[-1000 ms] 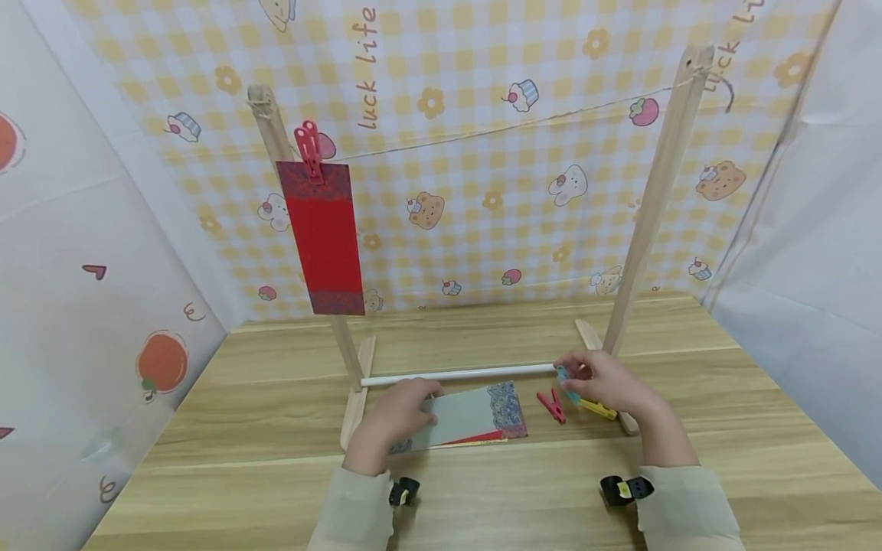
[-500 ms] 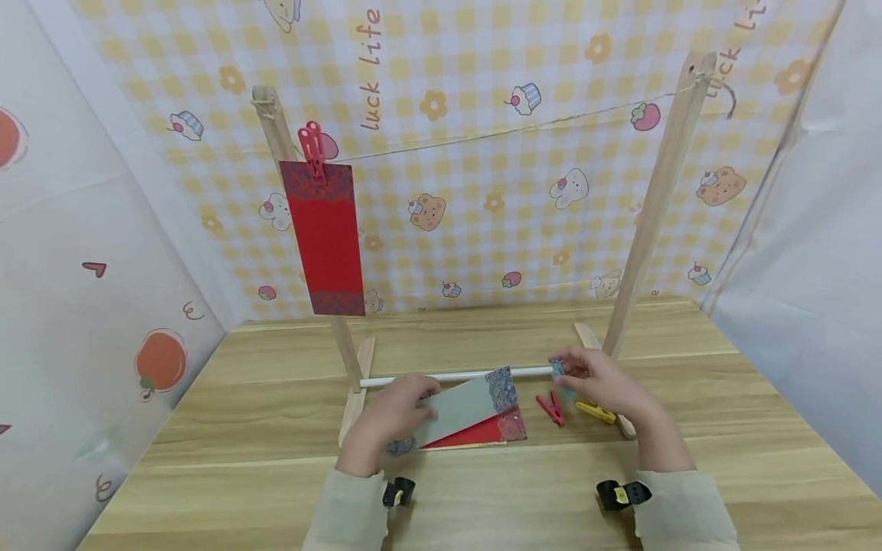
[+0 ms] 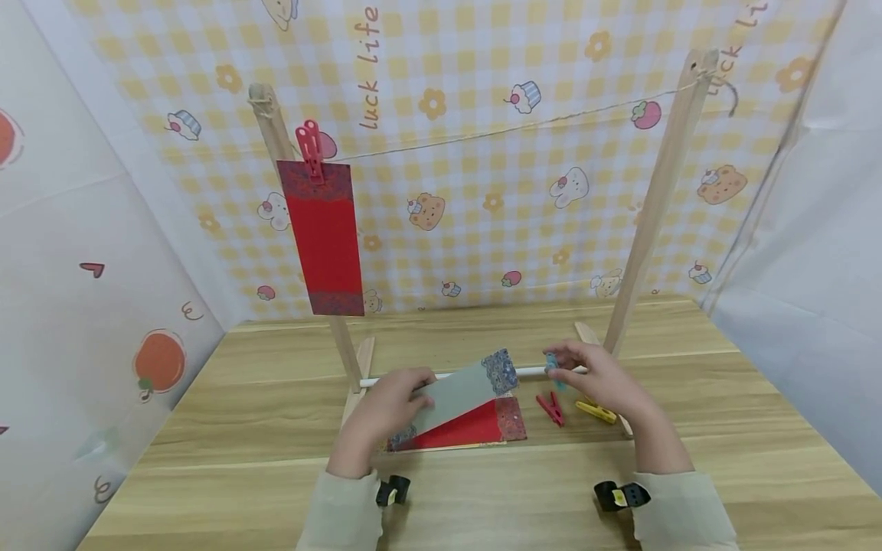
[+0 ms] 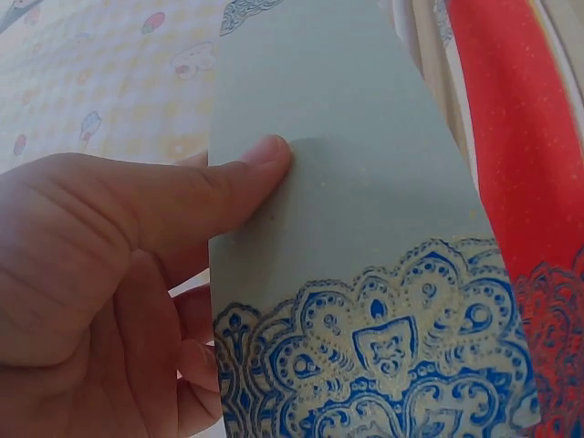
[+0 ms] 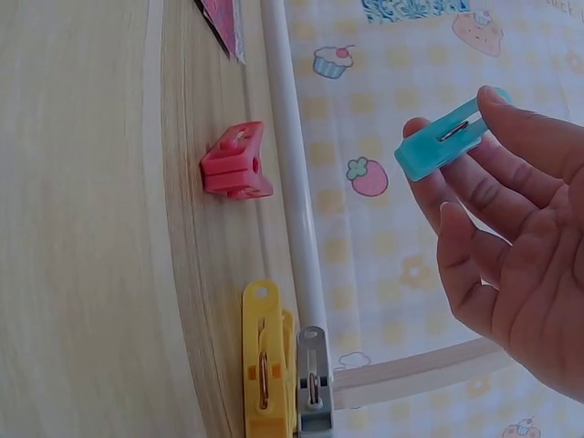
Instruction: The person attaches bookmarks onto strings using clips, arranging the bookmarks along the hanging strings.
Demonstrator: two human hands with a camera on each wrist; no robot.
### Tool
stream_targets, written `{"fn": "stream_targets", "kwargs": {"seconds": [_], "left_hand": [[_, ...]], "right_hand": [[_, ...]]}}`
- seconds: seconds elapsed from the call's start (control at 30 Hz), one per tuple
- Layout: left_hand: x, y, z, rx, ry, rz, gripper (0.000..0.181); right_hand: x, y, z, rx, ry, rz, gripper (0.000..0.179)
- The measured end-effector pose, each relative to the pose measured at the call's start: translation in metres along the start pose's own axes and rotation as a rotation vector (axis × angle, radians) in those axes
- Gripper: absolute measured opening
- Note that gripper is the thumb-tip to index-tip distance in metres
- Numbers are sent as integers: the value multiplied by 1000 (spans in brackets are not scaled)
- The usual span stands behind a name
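Observation:
My left hand (image 3: 393, 409) pinches a pale grey-green paper card (image 4: 356, 173) by its edge, thumb on the face and fingers behind. Blue lace patterns cover both ends of this card, and its right end tilts up. Beneath it a red card (image 3: 458, 430) with patterned ends lies on the table. My right hand (image 3: 596, 375) holds a light-blue clothespin (image 5: 447, 137) between thumb and fingers, above the table at the right. Nearby lie a red clothespin (image 3: 550, 409), a yellow clothespin (image 3: 596, 412) and a grey clothespin (image 5: 314, 383).
A string (image 3: 482, 138) runs between two wooden posts, the left (image 3: 272, 130) and the right (image 3: 654, 199). From its left end hangs a red card (image 3: 324, 241) on a red clothespin (image 3: 311, 153). A white rod (image 3: 530, 372) joins the posts low down.
The grey-green card has risen and tilted off the pile, uncovering more of the red card. My right hand has lifted the light-blue clothespin slightly up and leftward from beside the yellow one.

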State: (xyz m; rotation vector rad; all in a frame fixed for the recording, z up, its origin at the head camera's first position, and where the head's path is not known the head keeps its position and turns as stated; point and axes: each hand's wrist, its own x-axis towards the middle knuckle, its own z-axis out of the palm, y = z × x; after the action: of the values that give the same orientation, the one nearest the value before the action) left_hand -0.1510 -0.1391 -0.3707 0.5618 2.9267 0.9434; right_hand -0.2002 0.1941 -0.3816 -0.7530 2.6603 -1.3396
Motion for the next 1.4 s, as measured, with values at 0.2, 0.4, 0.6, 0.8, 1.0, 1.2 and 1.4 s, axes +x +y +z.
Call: {"fn": "stream_targets", "kwargs": {"seconds": [0.2, 0.4, 0.6, 0.8, 1.0, 1.2, 1.4], "left_hand": [[-1, 0, -5, 38, 61, 6, 10], [-2, -1, -11, 2, 94, -7, 11], [0, -6, -16, -41, 107, -4, 8], [0, -10, -25, -117, 147, -26, 9], [2, -11, -37, -144, 186, -14, 9], [4, -11, -46, -216, 242, -27, 11], [4, -9, -53, -236, 322, 35, 11]], "right_hand": [[0, -9, 2, -6, 21, -11, 34], [3, -18, 10, 27, 43, -16, 34], [10, -20, 22, 62, 53, -32, 35], [14, -26, 21, 143, 125, -32, 36], [23, -29, 10, 215, 151, -78, 34], [32, -41, 8, 239, 155, -57, 36], [45, -55, 5, 321, 172, -111, 35]]}}
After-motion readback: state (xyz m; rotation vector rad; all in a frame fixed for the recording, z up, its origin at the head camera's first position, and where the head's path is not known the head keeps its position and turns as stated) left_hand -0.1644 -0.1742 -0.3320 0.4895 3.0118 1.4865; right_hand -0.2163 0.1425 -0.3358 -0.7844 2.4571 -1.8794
